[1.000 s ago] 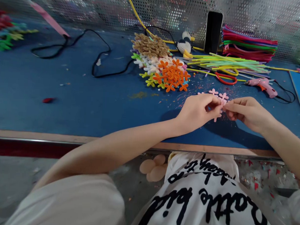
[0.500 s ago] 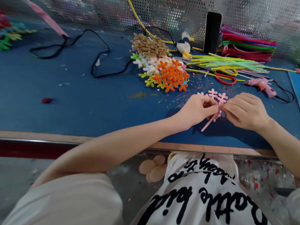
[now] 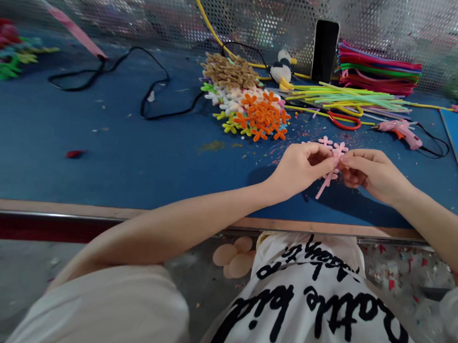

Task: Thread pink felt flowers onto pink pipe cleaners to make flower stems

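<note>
Between my two hands is a pink pipe cleaner (image 3: 321, 189), partly bent into loops, with its straight tail slanting down toward the table edge. The thumb and fingers of my left hand (image 3: 297, 167) pinch it from the left. My right hand (image 3: 380, 173) is closed on its other side, with thumb and forefinger meeting at the loops. Just behind and beneath lie pink pipe-cleaner flowers (image 3: 325, 141), partly covered by my hands. To the left of them is a heap of finished flowers, with orange flowers (image 3: 263, 117) on top and brown flowers (image 3: 231, 73) farther back.
Loose yellow and green pipe cleaners (image 3: 342, 97) lie behind my hands, near red-handled scissors (image 3: 345, 121). A pink glue gun (image 3: 401, 132) rests at right. A phone (image 3: 325, 52) stands beside bundled pipe cleaners (image 3: 377, 69). A black cord (image 3: 171, 114) crosses the table's left side.
My right hand has turned, its fingers now curled under with the thumb on top. The pink pipe cleaner's tail has swung slightly right and looks shorter. My left hand keeps its pinch.
</note>
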{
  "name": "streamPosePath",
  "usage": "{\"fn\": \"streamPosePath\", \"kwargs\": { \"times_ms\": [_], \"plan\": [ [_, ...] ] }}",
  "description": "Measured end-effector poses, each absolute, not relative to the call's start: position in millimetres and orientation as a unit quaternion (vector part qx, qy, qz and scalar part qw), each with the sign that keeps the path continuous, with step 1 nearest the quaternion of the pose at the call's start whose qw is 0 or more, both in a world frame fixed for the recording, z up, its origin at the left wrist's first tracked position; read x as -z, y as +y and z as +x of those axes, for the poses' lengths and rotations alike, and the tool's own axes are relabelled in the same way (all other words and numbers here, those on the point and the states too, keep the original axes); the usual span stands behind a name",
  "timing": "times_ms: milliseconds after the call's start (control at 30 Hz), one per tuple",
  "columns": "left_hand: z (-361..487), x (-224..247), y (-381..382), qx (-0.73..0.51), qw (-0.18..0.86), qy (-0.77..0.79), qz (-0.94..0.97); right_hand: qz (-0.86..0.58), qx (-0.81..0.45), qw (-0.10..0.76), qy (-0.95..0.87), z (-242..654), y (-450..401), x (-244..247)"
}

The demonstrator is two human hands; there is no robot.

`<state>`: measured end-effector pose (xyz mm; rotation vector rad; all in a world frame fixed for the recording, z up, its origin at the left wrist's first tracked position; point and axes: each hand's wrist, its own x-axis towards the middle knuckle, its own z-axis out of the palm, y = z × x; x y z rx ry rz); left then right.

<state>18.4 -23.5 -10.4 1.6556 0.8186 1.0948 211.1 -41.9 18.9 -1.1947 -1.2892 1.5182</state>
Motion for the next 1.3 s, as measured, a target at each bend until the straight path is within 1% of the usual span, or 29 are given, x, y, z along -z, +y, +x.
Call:
{"fn": "streamPosePath", "kwargs": {
  "times_ms": [100, 200, 300, 433, 600, 667, 767, 867, 1067, 1133, 1300],
  "plan": [
    [20, 12, -20, -0.484, 0.530, 0.337, 0.609, -0.465, -0.508, 0.416, -0.593, 214, -44, -16],
    [21, 15, -19, -0.510, 0.541, 0.355, 0.567, -0.475, -0.480, 0.398, -0.621, 213, -46, -11],
    [22, 19, -20, -0.521, 0.537, 0.359, 0.558, -0.472, -0.483, 0.404, -0.617, 209, -47, -5],
    [23, 21, -22, -0.518, 0.534, 0.322, 0.585, -0.469, -0.500, 0.424, -0.591, 203, -47, 1],
    [24, 17, -24, -0.481, 0.606, 0.295, 0.561, -0.411, -0.565, 0.424, -0.577, 206, -43, 4],
    [24, 15, -25, -0.473, 0.616, 0.290, 0.560, -0.405, -0.570, 0.425, -0.575, 207, -42, 5],
    [25, 13, -25, -0.473, 0.610, 0.281, 0.570, -0.415, -0.556, 0.444, -0.568, 207, -43, 5],
    [24, 13, -24, -0.498, 0.597, 0.291, 0.558, -0.432, -0.540, 0.445, -0.569, 206, -45, 3],
    [23, 16, -22, -0.500, 0.587, 0.326, 0.547, -0.453, -0.470, 0.383, -0.653, 204, -47, 1],
    [22, 16, -22, -0.492, 0.602, 0.318, 0.542, -0.445, -0.463, 0.384, -0.663, 205, -46, 2],
    [22, 10, -24, -0.471, 0.670, 0.272, 0.505, -0.388, -0.567, 0.403, -0.605, 207, -45, 0]
  ]
}}
